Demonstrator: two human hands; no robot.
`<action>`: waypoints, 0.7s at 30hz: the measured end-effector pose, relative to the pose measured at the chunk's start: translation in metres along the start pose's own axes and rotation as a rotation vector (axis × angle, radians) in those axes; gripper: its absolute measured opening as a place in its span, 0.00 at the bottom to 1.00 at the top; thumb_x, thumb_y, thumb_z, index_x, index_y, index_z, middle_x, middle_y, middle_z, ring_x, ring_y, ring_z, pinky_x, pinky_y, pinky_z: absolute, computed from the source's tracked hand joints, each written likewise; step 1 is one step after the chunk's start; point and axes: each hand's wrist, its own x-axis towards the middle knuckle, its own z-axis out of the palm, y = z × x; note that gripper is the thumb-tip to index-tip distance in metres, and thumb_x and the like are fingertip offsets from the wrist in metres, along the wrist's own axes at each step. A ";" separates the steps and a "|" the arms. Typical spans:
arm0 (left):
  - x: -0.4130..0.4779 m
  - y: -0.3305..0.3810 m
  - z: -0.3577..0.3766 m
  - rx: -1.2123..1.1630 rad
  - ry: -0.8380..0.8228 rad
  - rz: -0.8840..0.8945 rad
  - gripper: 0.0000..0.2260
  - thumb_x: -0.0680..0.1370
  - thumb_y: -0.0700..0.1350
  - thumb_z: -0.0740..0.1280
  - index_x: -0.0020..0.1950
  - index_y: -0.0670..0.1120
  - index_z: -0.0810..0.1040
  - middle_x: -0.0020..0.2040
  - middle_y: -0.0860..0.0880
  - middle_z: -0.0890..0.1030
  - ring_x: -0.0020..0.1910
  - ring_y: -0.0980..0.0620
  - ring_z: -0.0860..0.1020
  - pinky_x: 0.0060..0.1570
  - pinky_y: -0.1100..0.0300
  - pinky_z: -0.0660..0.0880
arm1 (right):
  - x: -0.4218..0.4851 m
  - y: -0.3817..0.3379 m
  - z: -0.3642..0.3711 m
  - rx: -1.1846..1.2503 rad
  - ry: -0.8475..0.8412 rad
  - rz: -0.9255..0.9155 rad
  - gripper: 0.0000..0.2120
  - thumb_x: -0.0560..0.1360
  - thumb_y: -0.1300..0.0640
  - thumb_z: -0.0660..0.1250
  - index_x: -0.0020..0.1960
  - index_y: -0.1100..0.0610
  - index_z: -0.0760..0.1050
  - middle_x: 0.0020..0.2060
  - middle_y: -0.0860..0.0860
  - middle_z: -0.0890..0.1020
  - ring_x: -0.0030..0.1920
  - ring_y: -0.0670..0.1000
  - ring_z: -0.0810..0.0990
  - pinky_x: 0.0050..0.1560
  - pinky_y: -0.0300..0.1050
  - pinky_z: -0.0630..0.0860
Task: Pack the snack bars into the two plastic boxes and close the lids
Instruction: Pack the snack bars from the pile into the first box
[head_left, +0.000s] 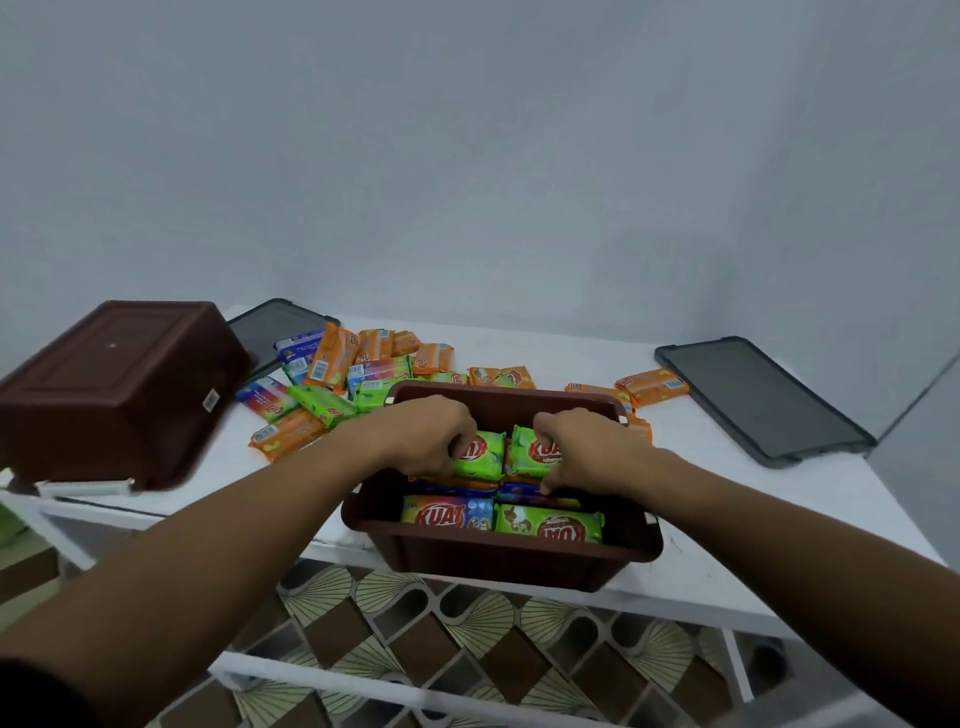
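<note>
An open brown plastic box (498, 558) stands at the table's front edge, partly filled with snack bars. My left hand (426, 434) grips a green bar (480, 454) inside the box. Beside it, my right hand (582, 447) grips another green bar (532, 451). Two more bars, an orange-blue bar (447, 514) and a green bar in front (548, 526), lie along the box's front row. A second brown box (117, 387) lies upside down at the left. Loose bars (332, 379) in orange, green and blue wrappers are scattered behind the open box.
Two dark grey lids lie flat on the white table (727, 519): one lid at the right (761, 402), the other lid at the back left (270, 327) partly under bars and the upturned box. A pale wall rises behind. Patterned floor tiles (467, 634) show below the table frame.
</note>
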 end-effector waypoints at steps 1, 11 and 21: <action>0.002 0.001 0.002 0.017 0.000 -0.001 0.09 0.71 0.42 0.74 0.42 0.49 0.75 0.58 0.50 0.77 0.53 0.45 0.78 0.51 0.45 0.79 | 0.001 -0.001 0.001 -0.044 0.000 -0.011 0.24 0.70 0.45 0.78 0.53 0.49 0.65 0.50 0.50 0.76 0.49 0.51 0.75 0.42 0.45 0.68; 0.007 0.002 0.009 0.135 0.075 0.030 0.13 0.76 0.41 0.72 0.60 0.48 0.79 0.67 0.50 0.73 0.64 0.49 0.72 0.60 0.52 0.76 | 0.007 0.001 0.006 -0.163 0.070 -0.032 0.29 0.72 0.41 0.74 0.68 0.51 0.75 0.62 0.51 0.76 0.63 0.54 0.74 0.57 0.50 0.76; 0.013 -0.009 0.005 0.176 0.016 -0.004 0.18 0.78 0.48 0.73 0.69 0.53 0.80 0.68 0.52 0.77 0.65 0.48 0.77 0.63 0.49 0.77 | 0.012 0.001 0.006 -0.079 0.057 0.005 0.28 0.74 0.45 0.73 0.72 0.50 0.74 0.65 0.48 0.76 0.66 0.52 0.75 0.59 0.47 0.75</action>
